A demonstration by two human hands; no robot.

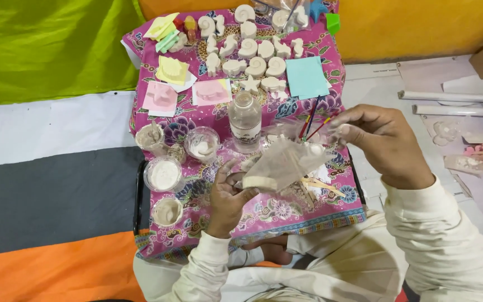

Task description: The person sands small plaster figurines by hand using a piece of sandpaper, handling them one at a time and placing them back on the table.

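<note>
Both hands, left (227, 196) and right (378, 140), pinch a crinkly clear plastic bag (286, 162) holding a pale plaster piece (259, 183).

A thin clear plastic bag (286, 162), crinkled and faintly glossy, holds a matt, chalky white plaster piece (259, 183). At twelve o'clock from it stands a smooth, shiny clear plastic bottle (245, 122) on a pink floral printed cloth (264, 215), soft and dusted with powder.

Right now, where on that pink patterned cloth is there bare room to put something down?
Bare cloth shows along the near edge, below the left hand, and beside the blue card. The far end is crowded with white plaster shapes, the left side with cups.
</note>
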